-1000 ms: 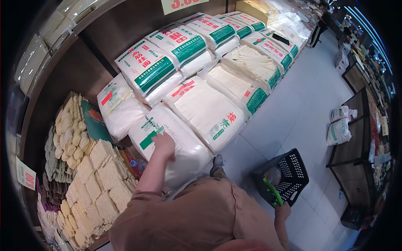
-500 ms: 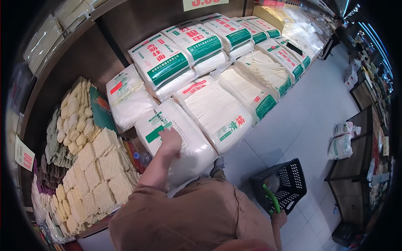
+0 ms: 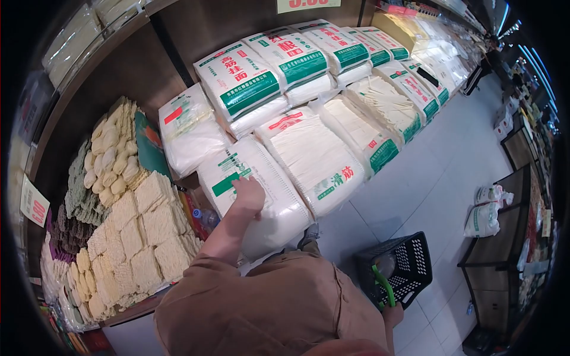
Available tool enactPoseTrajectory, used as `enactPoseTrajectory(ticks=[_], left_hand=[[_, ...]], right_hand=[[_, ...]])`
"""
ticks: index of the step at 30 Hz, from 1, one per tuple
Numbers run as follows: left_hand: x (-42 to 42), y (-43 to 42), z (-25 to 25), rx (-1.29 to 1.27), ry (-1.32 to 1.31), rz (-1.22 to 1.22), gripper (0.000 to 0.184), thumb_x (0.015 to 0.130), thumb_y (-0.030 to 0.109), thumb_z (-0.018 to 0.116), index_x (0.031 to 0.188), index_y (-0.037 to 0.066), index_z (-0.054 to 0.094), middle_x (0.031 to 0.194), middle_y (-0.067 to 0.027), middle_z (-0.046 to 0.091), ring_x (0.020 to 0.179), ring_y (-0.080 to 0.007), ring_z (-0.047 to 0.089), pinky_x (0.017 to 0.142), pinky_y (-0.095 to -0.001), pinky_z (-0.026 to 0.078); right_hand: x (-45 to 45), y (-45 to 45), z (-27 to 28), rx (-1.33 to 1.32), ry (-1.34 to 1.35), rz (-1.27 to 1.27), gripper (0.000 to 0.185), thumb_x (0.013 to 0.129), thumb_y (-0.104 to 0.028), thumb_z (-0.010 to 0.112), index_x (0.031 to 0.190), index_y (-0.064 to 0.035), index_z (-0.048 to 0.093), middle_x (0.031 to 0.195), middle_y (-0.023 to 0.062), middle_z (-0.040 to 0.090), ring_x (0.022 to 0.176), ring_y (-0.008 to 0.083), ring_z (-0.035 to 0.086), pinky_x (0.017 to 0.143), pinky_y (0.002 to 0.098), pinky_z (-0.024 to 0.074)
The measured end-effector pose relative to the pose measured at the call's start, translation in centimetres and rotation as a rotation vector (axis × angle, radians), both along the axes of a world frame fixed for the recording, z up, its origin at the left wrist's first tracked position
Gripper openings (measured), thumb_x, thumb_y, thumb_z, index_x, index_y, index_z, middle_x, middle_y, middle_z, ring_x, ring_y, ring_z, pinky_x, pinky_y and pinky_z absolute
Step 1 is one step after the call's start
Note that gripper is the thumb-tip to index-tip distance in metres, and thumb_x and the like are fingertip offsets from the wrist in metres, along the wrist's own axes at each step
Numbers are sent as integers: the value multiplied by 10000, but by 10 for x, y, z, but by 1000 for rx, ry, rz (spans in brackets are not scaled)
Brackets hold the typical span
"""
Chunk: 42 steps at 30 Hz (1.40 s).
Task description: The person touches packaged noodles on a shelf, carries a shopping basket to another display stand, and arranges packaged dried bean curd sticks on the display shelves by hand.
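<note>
My left hand (image 3: 249, 196) is over the nearest white plastic-wrapped pack (image 3: 278, 207) with green print, its fingertips at the green label. The fingers look partly stretched out and hold nothing; I cannot tell how firmly they touch. Beside that pack lies a pack of pale dried noodles (image 3: 317, 157) with red and green lettering. Low on the right, my right hand (image 3: 392, 314) is wrapped round the green handle (image 3: 384, 286) of a black shopping basket (image 3: 409, 267). A clear, roundish item, hard to make out, sits inside the basket.
More noodle packs (image 3: 237, 80) are stacked behind. Bundled noodle cakes (image 3: 139, 228) pile up at left, near a bottle (image 3: 205, 218) and a price card (image 3: 35, 200). White bags (image 3: 484, 218) stand by a dark display stand (image 3: 496, 255) across the tiled aisle (image 3: 409, 196).
The view has turned slightly, so the shelf goods appear a little further right. My left hand stays at the same pack's label, and my right hand keeps the basket handle.
</note>
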State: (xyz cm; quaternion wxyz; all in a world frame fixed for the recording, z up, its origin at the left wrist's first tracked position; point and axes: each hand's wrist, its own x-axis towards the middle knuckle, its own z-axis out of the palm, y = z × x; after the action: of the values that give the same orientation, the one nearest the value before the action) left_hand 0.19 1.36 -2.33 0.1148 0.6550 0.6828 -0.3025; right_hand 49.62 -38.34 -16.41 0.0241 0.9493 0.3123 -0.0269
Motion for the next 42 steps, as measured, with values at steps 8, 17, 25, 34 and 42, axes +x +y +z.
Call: enactPoseTrajectory(ticks=[8, 17, 25, 34, 42], left_hand=[[2, -4, 9, 13, 7, -25, 1337, 402, 316, 990, 1432, -156, 281, 1401, -303, 461, 1364, -430, 379, 1062, -588, 315], [2, -7, 15, 58, -31, -33, 1149, 415, 255, 979, 1345, -152, 442, 1395, -255, 486, 1328, -442, 405, 1023, -603, 339], [0, -9, 10, 103, -51, -45, 1052, 395, 219, 975, 1284, -129, 532, 1382, -233, 502, 1306, -438, 427, 1014, -605, 352], [-2, -10, 9, 124, -62, -48, 1060, 392, 220, 975, 1283, -138, 525, 1390, -241, 493, 1305, -440, 429, 1022, -611, 350], [-5, -7, 5, 52, -2, -104, 1344, 431, 376, 974, 1423, -182, 259, 1348, -371, 470, 1321, -463, 424, 1062, -579, 343]], right_hand=[[1, -1, -1, -7, -20, 19, 375, 781, -404, 713, 712, -51, 608, 690, 199, 643, 692, 423, 642, 613, 520, 495], [-6, 3, 7, 7, 0, 14, 349, 780, -375, 705, 729, -41, 615, 699, 199, 646, 696, 420, 645, 617, 517, 498], [-3, 2, 6, 2, 1, 24, 317, 773, -347, 691, 726, -44, 610, 708, 200, 648, 701, 426, 643, 623, 518, 499], [-6, 4, 10, 5, 2, 31, 314, 771, -343, 690, 719, -43, 612, 703, 202, 644, 695, 433, 639, 619, 520, 498], [-6, 4, 10, -6, 12, 24, 323, 767, -353, 699, 724, -44, 618, 722, 200, 649, 713, 424, 643, 627, 517, 498]])
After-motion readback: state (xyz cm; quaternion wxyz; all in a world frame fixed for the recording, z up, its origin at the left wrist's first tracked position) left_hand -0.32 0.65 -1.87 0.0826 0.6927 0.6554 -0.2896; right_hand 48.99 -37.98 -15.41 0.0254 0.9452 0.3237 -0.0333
